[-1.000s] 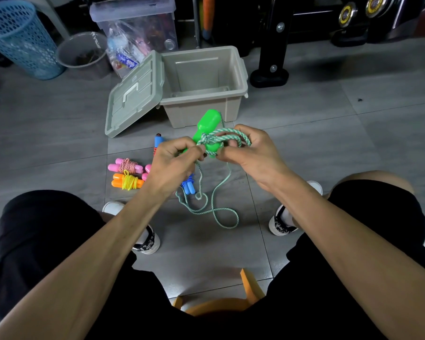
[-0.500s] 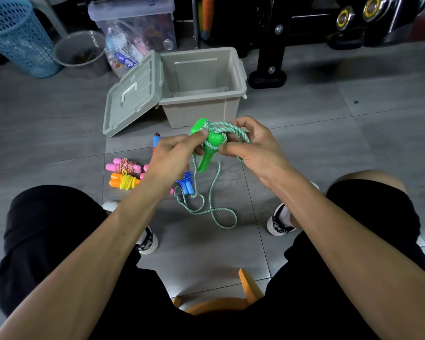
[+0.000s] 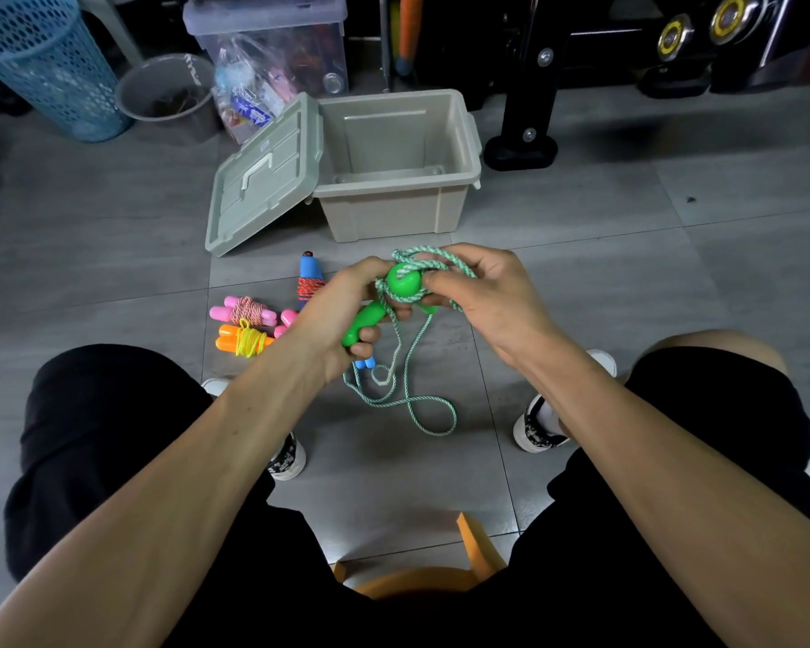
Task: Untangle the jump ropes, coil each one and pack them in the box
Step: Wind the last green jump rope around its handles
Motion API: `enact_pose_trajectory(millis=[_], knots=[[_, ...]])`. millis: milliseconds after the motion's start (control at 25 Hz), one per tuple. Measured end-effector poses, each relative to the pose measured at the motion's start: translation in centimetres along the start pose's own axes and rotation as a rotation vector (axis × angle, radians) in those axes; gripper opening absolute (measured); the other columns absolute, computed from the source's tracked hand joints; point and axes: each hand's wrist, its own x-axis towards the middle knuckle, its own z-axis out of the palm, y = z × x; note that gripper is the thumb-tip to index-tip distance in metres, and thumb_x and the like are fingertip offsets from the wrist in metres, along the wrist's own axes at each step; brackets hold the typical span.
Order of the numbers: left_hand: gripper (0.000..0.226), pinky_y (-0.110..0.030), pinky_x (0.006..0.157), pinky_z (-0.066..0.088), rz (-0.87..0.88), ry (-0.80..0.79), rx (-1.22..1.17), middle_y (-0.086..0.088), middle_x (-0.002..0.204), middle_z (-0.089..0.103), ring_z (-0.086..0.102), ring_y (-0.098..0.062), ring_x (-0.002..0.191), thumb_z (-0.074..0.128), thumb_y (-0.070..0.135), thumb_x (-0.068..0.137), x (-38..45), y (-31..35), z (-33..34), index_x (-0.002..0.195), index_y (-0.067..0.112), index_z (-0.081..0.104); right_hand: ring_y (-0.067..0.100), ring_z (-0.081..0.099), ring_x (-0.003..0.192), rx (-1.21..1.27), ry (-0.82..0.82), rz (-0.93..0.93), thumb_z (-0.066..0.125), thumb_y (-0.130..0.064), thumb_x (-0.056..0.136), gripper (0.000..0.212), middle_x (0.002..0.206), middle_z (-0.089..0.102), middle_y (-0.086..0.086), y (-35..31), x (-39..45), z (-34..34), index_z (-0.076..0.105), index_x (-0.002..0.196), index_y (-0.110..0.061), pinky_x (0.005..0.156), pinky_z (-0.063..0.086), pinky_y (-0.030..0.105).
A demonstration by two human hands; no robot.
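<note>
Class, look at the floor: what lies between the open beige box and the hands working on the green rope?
In the head view, only bare grey floor tile lies between the box and the hands; the other ropes lie further left.

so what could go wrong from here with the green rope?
1. The loose tail of the green rope trails in loops on the floor beside the blue-handled rope; further winding may drag or snag it.
2. The wraps around the green handles look bunched and uneven under the right hand; they could slip off once released.
3. The left hand grips only the lower handle end, so the bundle could twist.
</note>
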Motion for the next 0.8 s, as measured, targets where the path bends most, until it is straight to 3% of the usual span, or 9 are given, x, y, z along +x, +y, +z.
enact_pose_trajectory(millis=[200,320,400,480,560,640,720,800], knots=[[0.028,-0.016,0.038,0.019,0.113,0.026,-0.064,-0.009,0.087,0.067,0.029,-0.010,0.041,0.056,0.031,0.086,0.1,-0.4,0.4,0.100,0.009,0.066,0.017,0.071,0.082,0.193,0.028,0.019,0.066,0.011,0.079,0.034,0.089,0.076,0.005,-0.1,0.4,0.0,0.070,0.099,-0.015,0.070,0.058,0.029],[0.022,-0.017,0.040,0.020,0.195,0.039,-0.043,-0.009,0.087,0.069,0.030,-0.011,0.042,0.058,0.030,0.089,0.0,-0.5,0.4,0.096,0.011,0.067,0.024,0.070,0.094,0.231,0.057,0.040,0.066,0.014,0.077,0.052,0.107,0.071,0.015,-0.3,0.6,-0.3,0.063,0.116,-0.021,0.074,0.059,0.033],[0.019,-0.018,0.041,0.021,0.261,0.061,-0.009,-0.007,0.085,0.070,0.030,-0.013,0.043,0.059,0.031,0.089,0.0,-0.6,0.5,0.087,0.014,0.068,0.011,0.067,0.099,0.069,0.087,-0.057,0.068,0.012,0.077,0.059,0.123,0.063,0.013,-0.5,0.4,-0.5,0.059,0.122,-0.025,0.076,0.060,0.034],[0.021,-0.020,0.044,0.021,0.313,0.081,0.032,-0.003,0.075,0.068,0.030,-0.014,0.044,0.060,0.034,0.089,0.0,-0.7,0.7,0.077,0.019,0.069,-0.003,0.064,0.087,-0.207,0.067,-0.207,0.068,0.008,0.077,0.055,0.121,0.064,0.004,-0.7,0.0,-0.9,0.062,0.123,-0.022,0.075,0.057,0.025],[0.031,-0.021,0.045,0.021,0.339,0.129,0.101,0.000,0.053,0.053,0.027,-0.015,0.043,0.060,0.036,0.089,0.0,-0.9,0.7,0.062,0.023,0.067,-0.002,0.065,0.089,-0.394,-0.023,-0.248,0.071,0.002,0.076,0.044,0.113,0.067,-0.002,-1.0,-0.4,-1.2,0.068,0.116,-0.017,0.079,0.052,0.019],[0.040,-0.019,0.044,0.022,0.365,0.172,0.173,0.003,0.045,0.033,0.025,-0.013,0.040,0.060,0.035,0.090,0.1,-1.1,0.6,0.052,0.023,0.060,0.008,0.065,0.101,-0.510,-0.086,-0.251,0.078,-0.008,0.075,0.038,0.112,0.068,0.001,-1.3,-0.5,-1.5,0.070,0.112,-0.014,0.087,0.051,0.022],[0.039,-0.017,0.042,0.022,0.392,0.169,0.187,0.005,0.042,0.030,0.024,-0.011,0.036,0.060,0.036,0.091,0.3,-1.3,0.5,0.055,0.021,0.062,0.011,0.062,0.107,-0.560,-0.094,-0.304,0.081,-0.016,0.076,0.037,0.114,0.067,0.003,-1.5,-0.7,-1.6,0.071,0.112,-0.011,0.094,0.048,0.023],[0.037,-0.015,0.040,0.023,0.423,0.161,0.194,0.009,0.041,0.035,0.025,-0.009,0.036,0.059,0.040,0.091,0.3,-1.3,0.3,0.061,0.020,0.066,0.008,0.059,0.112,-0.516,-0.069,-0.346,0.080,-0.014,0.078,0.036,0.120,0.063,0.002,-1.5,-0.8,-1.5,0.071,0.113,-0.009,0.097,0.044,0.017]])
